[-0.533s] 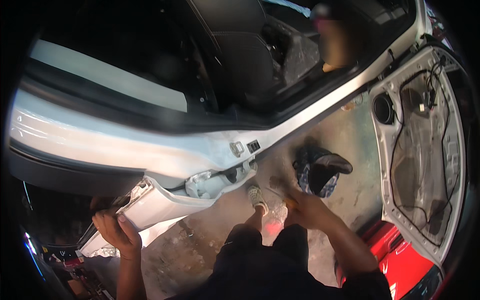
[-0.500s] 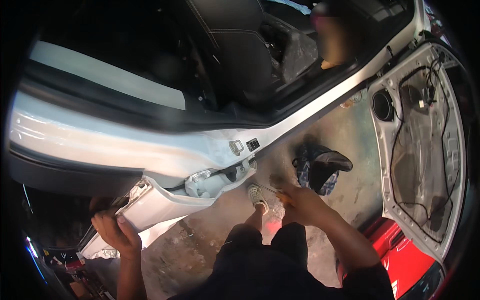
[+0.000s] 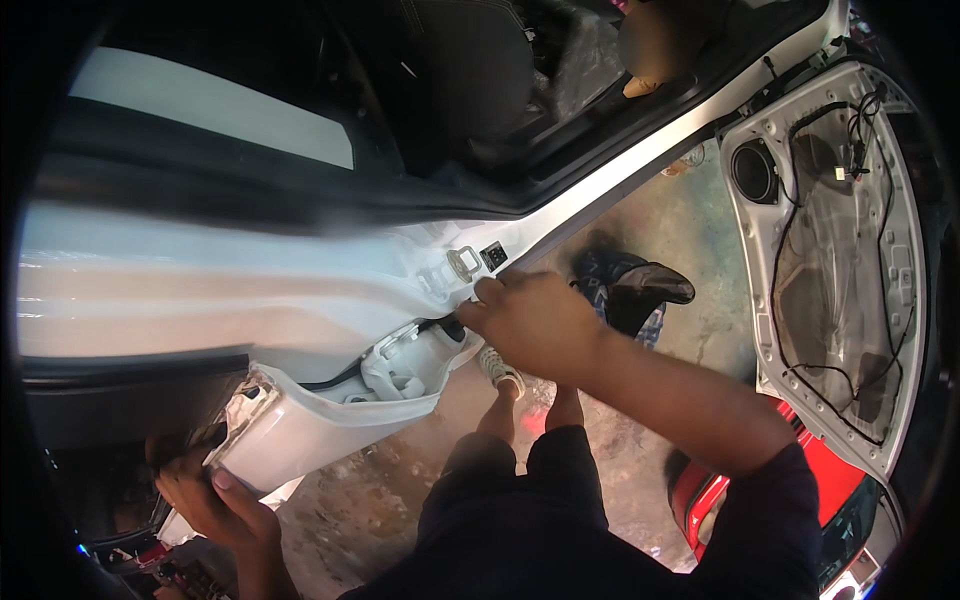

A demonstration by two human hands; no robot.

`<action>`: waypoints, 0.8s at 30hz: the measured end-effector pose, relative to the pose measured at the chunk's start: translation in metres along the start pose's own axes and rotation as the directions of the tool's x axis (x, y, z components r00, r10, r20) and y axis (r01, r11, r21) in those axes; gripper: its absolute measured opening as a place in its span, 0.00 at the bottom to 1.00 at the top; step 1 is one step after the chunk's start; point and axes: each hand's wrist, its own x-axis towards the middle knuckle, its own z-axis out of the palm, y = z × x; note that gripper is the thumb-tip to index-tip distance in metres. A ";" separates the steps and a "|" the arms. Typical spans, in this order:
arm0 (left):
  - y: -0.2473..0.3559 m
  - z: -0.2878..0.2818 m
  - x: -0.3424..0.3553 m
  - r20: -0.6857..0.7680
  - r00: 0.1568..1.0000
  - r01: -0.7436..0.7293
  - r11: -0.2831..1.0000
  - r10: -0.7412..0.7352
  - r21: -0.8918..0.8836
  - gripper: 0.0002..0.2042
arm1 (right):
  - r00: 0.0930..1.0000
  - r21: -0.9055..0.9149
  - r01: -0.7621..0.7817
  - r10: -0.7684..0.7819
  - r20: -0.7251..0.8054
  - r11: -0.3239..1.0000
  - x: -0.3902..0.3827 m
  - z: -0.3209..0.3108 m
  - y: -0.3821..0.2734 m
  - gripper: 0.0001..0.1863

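Beside the white pillar of a car, my right hand (image 3: 535,322) is closed with its fingertips at the upper end of a white body panel (image 3: 330,432). The orange-handled screwdriver it held a moment ago is hidden in the fist. Just above sits a metal striker loop (image 3: 463,263) with a small black label (image 3: 494,256) beside it. A hollow with white fittings (image 3: 397,365) shows in the panel. At the panel's lower left corner my left hand (image 3: 222,500) grips the edge, thumb on the outer face, the other fingers partly in shadow.
An open car door (image 3: 765,300) stripped of its trim, with a speaker (image 3: 754,171) and loose wiring, stands at right. A patterned bag (image 3: 640,295) lies on the concrete floor (image 3: 390,480). Behind the door is a red painted part (image 3: 825,465). Someone's blurred arm (image 3: 645,50) shows inside the cabin.
My right hand has moved up and left from beside the panel to its upper end, and the screwdriver has gone out of sight. My left hand stays on the panel edge. The view has shifted.
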 end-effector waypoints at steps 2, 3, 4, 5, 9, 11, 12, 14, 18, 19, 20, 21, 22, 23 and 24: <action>-0.002 0.000 0.000 0.012 1.000 -0.001 1.000 0.001 -0.007 0.19 | 0.992 -0.016 0.028 -0.026 0.125 0.999 0.014 -0.013 0.003 0.17; -0.002 0.000 0.000 0.014 1.000 -0.005 1.000 0.005 -0.011 0.19 | 0.982 -0.017 0.030 -0.027 0.185 0.999 0.019 -0.020 0.003 0.16; -0.002 0.000 0.001 0.016 1.000 -0.009 1.000 0.010 -0.015 0.19 | 0.969 -0.017 0.032 -0.027 0.244 0.999 0.022 -0.023 0.004 0.16; -0.001 0.000 0.001 0.017 1.000 -0.011 1.000 0.011 -0.012 0.19 | 0.970 -0.020 0.029 -0.023 0.243 0.999 0.023 -0.022 0.006 0.16; 0.001 -0.002 0.000 0.040 0.999 0.001 1.000 -0.001 0.001 0.19 | 0.974 -0.027 0.082 -0.074 0.212 0.996 0.026 -0.018 0.014 0.15; 0.002 -0.002 0.000 0.052 0.999 0.003 1.000 -0.003 -0.002 0.18 | 0.972 -0.026 0.110 -0.102 0.211 0.994 0.032 -0.021 0.018 0.14; 0.002 -0.002 0.001 0.054 0.999 -0.001 1.000 0.002 -0.008 0.18 | 0.969 -0.023 0.109 -0.101 0.224 0.994 0.038 -0.025 0.020 0.13; 0.002 -0.002 0.001 0.066 0.998 0.023 1.000 -0.021 -0.018 0.18 | 0.968 -0.027 0.109 -0.099 0.230 0.994 0.041 -0.025 0.021 0.12; 0.001 -0.004 -0.005 0.093 0.992 0.085 0.996 -0.082 -0.029 0.19 | 0.969 -0.033 0.118 -0.108 0.224 0.992 0.041 -0.020 0.022 0.11; 0.001 -0.005 -0.006 0.095 0.992 0.087 0.996 -0.084 -0.033 0.19 | 0.967 -0.029 0.123 -0.114 0.227 0.992 0.043 -0.020 0.023 0.12; 0.002 -0.004 -0.005 0.085 0.993 0.083 0.996 -0.080 -0.032 0.19 | 0.965 -0.041 0.133 -0.120 0.235 0.990 0.045 -0.020 0.024 0.12; 0.003 -0.003 -0.003 0.075 0.994 0.078 0.996 -0.075 -0.031 0.19 | 0.962 -0.052 0.144 -0.127 0.242 0.988 0.048 -0.020 0.024 0.12; 0.004 -0.002 -0.001 0.064 0.995 0.073 0.997 -0.071 -0.030 0.19 | 0.959 -0.064 0.154 -0.134 0.250 0.986 0.050 -0.019 0.023 0.12; 0.004 -0.002 -0.001 0.059 0.997 0.044 0.999 -0.042 -0.025 0.19 | 0.962 -0.054 0.130 -0.113 0.250 0.990 0.049 -0.018 0.023 0.11; 0.002 -0.001 0.000 0.053 0.998 0.015 1.000 -0.014 -0.019 0.19 | 0.964 -0.045 0.107 -0.093 0.250 0.993 0.048 -0.014 0.023 0.11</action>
